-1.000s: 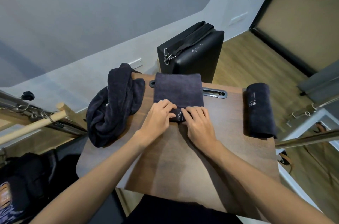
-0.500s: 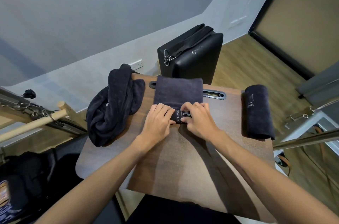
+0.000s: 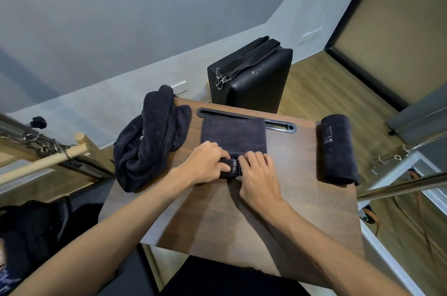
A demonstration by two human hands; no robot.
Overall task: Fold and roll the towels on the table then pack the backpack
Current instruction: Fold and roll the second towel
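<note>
At frame centre, left hand (image 3: 205, 162) and right hand (image 3: 257, 172) grip the folded towel (image 3: 233, 134)'s near roll; next, rolling onward evenly.

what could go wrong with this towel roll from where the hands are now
The left hand and right hand press only the middle of the started roll on the flat dark grey towel, so its ends may lag and the roll may come out cone-shaped. The towel's far edge lies over the black slot in the brown wooden table and might snag. The unfolded dark towel heap overhangs the table's left edge and could slide off.
</note>
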